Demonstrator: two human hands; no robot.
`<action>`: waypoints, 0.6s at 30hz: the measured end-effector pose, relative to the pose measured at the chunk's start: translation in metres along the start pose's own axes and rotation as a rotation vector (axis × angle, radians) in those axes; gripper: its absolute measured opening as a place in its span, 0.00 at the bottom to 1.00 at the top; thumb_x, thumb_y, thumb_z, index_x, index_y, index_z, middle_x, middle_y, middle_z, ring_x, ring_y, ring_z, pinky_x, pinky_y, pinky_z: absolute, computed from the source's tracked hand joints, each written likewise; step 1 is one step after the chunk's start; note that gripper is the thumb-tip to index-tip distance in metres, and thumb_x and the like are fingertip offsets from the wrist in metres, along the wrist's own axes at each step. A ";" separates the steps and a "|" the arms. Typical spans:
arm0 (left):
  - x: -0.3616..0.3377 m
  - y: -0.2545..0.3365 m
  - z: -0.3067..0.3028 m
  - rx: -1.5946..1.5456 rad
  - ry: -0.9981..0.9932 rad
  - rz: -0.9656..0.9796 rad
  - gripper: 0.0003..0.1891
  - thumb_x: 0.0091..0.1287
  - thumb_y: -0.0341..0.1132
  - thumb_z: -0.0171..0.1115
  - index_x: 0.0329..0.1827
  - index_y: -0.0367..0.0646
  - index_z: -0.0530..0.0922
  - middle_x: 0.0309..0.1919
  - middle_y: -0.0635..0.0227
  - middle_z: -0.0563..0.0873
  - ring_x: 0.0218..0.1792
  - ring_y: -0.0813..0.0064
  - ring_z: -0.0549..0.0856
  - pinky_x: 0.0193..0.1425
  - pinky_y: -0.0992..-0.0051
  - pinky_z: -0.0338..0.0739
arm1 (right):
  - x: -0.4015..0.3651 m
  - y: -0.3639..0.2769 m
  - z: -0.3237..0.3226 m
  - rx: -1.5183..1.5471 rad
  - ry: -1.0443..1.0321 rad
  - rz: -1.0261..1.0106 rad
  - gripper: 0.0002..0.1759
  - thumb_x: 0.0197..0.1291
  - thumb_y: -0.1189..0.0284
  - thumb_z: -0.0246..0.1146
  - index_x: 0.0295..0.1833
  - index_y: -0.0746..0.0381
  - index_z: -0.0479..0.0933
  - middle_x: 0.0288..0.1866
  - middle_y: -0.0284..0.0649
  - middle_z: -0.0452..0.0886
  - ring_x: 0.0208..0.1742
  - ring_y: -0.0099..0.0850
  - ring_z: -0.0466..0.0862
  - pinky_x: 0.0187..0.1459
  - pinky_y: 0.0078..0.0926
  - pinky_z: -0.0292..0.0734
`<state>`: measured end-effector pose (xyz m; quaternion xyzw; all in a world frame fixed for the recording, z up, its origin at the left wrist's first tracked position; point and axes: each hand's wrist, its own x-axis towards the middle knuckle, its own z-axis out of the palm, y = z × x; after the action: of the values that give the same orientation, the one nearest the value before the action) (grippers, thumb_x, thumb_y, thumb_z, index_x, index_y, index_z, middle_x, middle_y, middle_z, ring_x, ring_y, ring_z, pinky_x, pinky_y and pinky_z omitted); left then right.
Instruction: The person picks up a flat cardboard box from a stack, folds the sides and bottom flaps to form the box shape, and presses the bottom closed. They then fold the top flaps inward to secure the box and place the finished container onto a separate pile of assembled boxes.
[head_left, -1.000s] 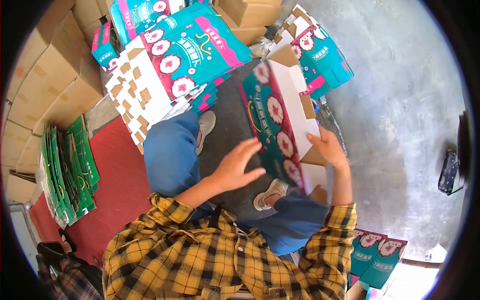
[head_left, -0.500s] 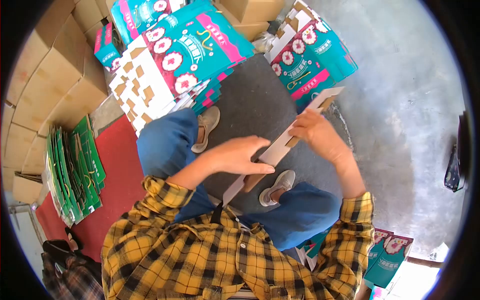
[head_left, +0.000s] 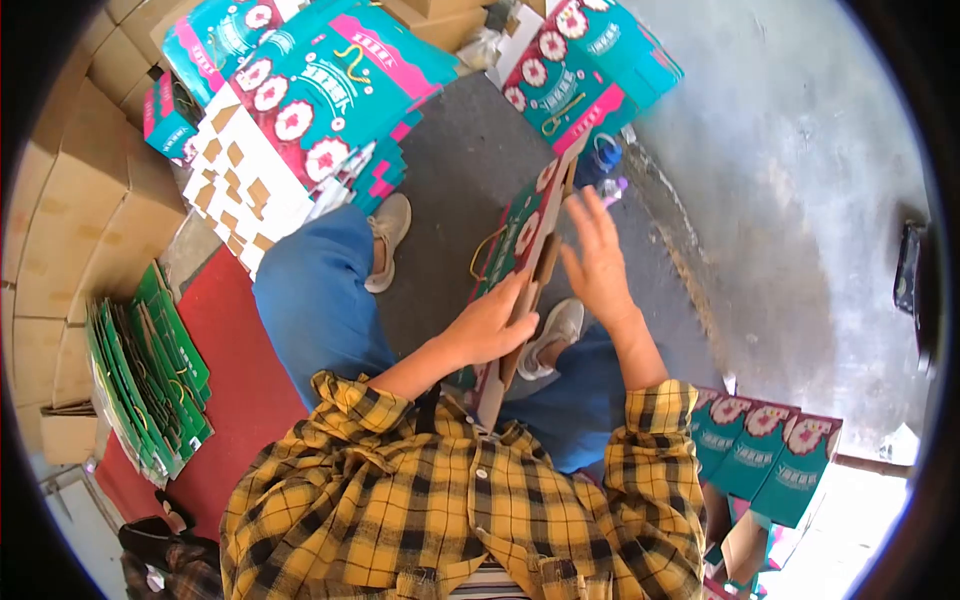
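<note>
A teal and pink printed cardboard box point(head_left: 522, 240) with a yellow cord handle stands edge-up between my knees, its brown inner flaps facing right. My left hand point(head_left: 492, 325) grips its near part, with fingers over the edge and thumb toward the right side. Close to the box's right side, my right hand point(head_left: 598, 262) is open with its fingers spread, and nothing is in it. Ahead on the left lies a stack of flat teal cartons point(head_left: 330, 95) with white cut tabs.
More teal cartons point(head_left: 590, 60) lie ahead right, near a blue-capped bottle point(head_left: 603, 155). Green folded bags point(head_left: 150, 380) stand on a red mat point(head_left: 235, 370) at left, beside brown boxes point(head_left: 75, 220). Upright teal boxes point(head_left: 760, 450) are at lower right.
The box has turned so that its printed side shows. My right hand has come off its edge and opened, while my left hand has closed on it. The view has shifted right.
</note>
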<state>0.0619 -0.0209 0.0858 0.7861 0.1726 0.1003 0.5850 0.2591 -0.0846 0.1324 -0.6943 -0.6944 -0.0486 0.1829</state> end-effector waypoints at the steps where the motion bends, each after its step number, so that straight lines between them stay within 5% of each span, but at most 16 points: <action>1: 0.000 -0.006 0.005 -0.130 0.043 0.054 0.34 0.67 0.43 0.55 0.72 0.34 0.57 0.61 0.42 0.72 0.63 0.48 0.73 0.64 0.62 0.68 | -0.006 0.003 0.005 0.138 0.082 0.173 0.34 0.58 0.72 0.63 0.70 0.64 0.62 0.71 0.55 0.62 0.70 0.53 0.64 0.68 0.43 0.64; 3: -0.002 -0.010 0.014 -0.236 0.156 0.102 0.26 0.69 0.39 0.49 0.69 0.37 0.62 0.54 0.46 0.78 0.57 0.48 0.78 0.60 0.61 0.71 | -0.014 -0.002 0.004 0.566 0.101 0.559 0.42 0.63 0.64 0.64 0.74 0.71 0.51 0.70 0.59 0.64 0.68 0.48 0.70 0.63 0.40 0.70; 6: 0.001 -0.027 0.030 -0.032 0.181 0.046 0.22 0.70 0.37 0.49 0.65 0.37 0.66 0.51 0.45 0.79 0.54 0.48 0.79 0.59 0.61 0.72 | -0.026 0.005 0.015 0.556 0.055 0.677 0.47 0.60 0.60 0.68 0.75 0.70 0.50 0.68 0.57 0.67 0.65 0.44 0.73 0.60 0.38 0.73; 11: 0.009 -0.022 0.044 0.061 0.296 0.062 0.23 0.68 0.38 0.53 0.63 0.37 0.67 0.55 0.48 0.77 0.56 0.48 0.78 0.60 0.61 0.73 | -0.035 0.024 0.033 0.676 0.197 0.715 0.49 0.56 0.60 0.70 0.73 0.74 0.51 0.66 0.57 0.68 0.65 0.44 0.74 0.61 0.40 0.73; 16: 0.019 -0.031 0.058 0.111 0.381 0.177 0.31 0.66 0.39 0.57 0.70 0.37 0.61 0.60 0.47 0.72 0.60 0.48 0.74 0.61 0.61 0.72 | -0.049 0.031 0.052 0.345 0.141 0.588 0.45 0.55 0.67 0.68 0.74 0.67 0.54 0.68 0.53 0.65 0.69 0.40 0.68 0.62 0.35 0.72; 18: 0.023 -0.033 0.059 0.053 0.288 0.042 0.33 0.67 0.38 0.55 0.73 0.39 0.55 0.65 0.46 0.68 0.64 0.47 0.71 0.64 0.60 0.70 | -0.056 0.030 0.053 0.303 0.081 0.643 0.44 0.55 0.67 0.66 0.74 0.68 0.54 0.65 0.53 0.68 0.65 0.38 0.72 0.59 0.34 0.75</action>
<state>0.0993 -0.0562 0.0359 0.7821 0.2408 0.2199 0.5310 0.2770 -0.1198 0.0598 -0.8398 -0.4320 0.0874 0.3170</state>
